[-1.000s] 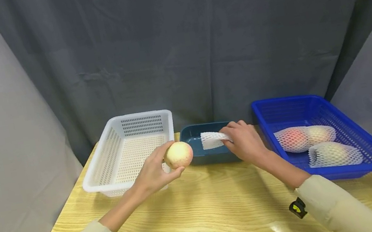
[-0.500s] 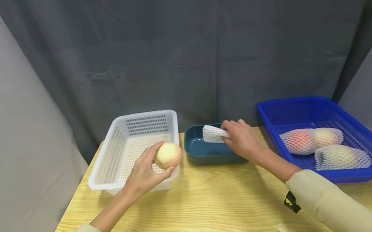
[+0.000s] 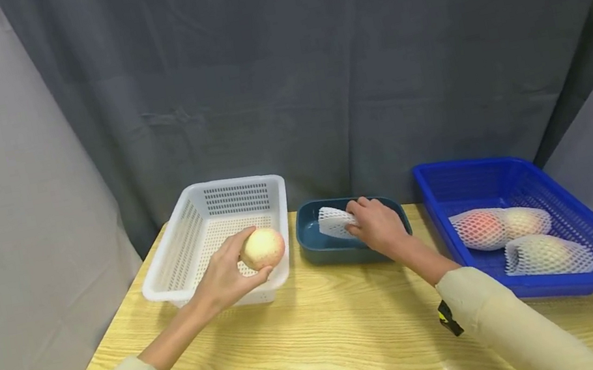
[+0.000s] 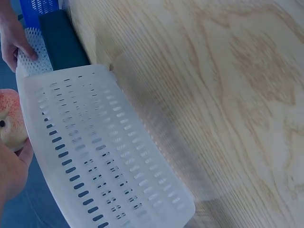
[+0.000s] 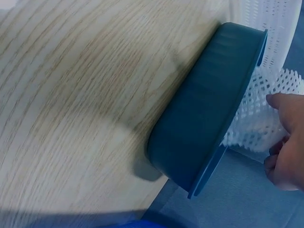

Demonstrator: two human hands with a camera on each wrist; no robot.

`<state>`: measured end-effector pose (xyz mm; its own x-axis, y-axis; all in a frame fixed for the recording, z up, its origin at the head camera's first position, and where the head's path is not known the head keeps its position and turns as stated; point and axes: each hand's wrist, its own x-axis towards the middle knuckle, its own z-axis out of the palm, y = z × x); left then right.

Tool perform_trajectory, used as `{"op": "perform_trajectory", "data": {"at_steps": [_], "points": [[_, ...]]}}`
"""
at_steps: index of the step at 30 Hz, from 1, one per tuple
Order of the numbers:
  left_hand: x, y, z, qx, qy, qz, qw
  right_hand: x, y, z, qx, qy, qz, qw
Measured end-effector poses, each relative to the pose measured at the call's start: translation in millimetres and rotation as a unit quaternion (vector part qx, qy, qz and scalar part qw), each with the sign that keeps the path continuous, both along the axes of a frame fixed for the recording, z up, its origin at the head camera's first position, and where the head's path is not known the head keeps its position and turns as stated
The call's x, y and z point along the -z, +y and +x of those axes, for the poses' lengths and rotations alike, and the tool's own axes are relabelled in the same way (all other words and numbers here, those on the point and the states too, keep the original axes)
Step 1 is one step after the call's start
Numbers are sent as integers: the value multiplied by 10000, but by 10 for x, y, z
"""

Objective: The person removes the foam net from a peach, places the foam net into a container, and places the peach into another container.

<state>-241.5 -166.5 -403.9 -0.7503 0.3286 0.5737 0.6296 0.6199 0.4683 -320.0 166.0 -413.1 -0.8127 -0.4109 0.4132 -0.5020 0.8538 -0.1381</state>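
In the head view my left hand (image 3: 224,278) holds a pale yellow and pink peach (image 3: 263,248) between thumb and fingers, over the near right corner of the white basket (image 3: 161,278). The left wrist view shows the peach's (image 4: 12,116) reddish side and its dark stem hollow. My right hand (image 3: 380,226) pinches one end of a white foam net sleeve (image 3: 335,223) above the dark teal container (image 3: 339,255). Seen from the right wrist, the sleeve (image 5: 259,114) looks flattened, with no fruit visible inside, and hangs at the container's rim.
On the right stands a blue basket (image 3: 553,288) with several fruits in white foam nets (image 3: 550,255). All three containers sit on a wooden table (image 3: 324,339). Behind them hangs a dark grey curtain (image 3: 255,86).
Both hands have shifted leftward, the left bringing the peach nearer the white basket. The net sleeve has moved further over the teal container, still in the right hand. The head view has turned slightly.
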Motion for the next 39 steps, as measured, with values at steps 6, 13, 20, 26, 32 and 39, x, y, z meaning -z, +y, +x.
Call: {"op": "perform_trajectory", "data": {"at_steps": [6, 13, 20, 26, 32, 39], "points": [[0, -37, -3, 15, -67, -21, 10000, 78, -48, -39, -306, -68, 208, 9993], [17, -85, -8, -48, -84, 18, 10000, 110, -96, -44, -422, -243, 367, 9981], [39, -146, -6, -162, -95, -43, 9998, 117, -130, -43, -440, -859, 337, 9948], [33, -196, 5, -236, -132, -46, 9996, 136, -165, -60, -386, -805, 436, 9950], [34, -229, 1, -273, -147, -63, 9995, 130, -217, -52, -319, -788, 544, 9949], [37, -245, -3, -280, -105, -101, 9995, 144, -254, -50, -378, -820, 508, 9946]]}}
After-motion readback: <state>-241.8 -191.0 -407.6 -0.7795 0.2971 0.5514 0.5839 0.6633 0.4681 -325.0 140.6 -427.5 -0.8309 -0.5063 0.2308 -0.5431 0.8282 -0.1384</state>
